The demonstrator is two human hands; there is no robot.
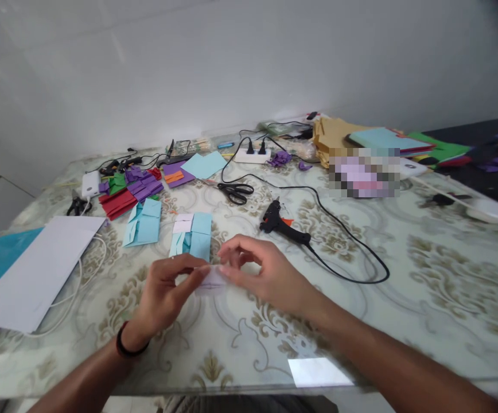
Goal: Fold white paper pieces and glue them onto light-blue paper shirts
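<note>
A small pale lilac paper piece (211, 281) is held above the patterned table between both hands. My left hand (167, 289) pinches its left side with thumb and index finger. At its right edge, my right hand (266, 272) has thumb and fingers curved, the thumb tip on the paper. Just beyond the hands lies a folded light blue paper (200, 235) with a white-lilac piece on its upper left. Another folded light blue paper (148, 222) is to its left.
A black glue gun (286, 226) with a looping cord lies right of the hands. Black scissors (236, 192), a white power strip (252, 155) and coloured papers are farther back. White sheets (42, 269) cover the left side.
</note>
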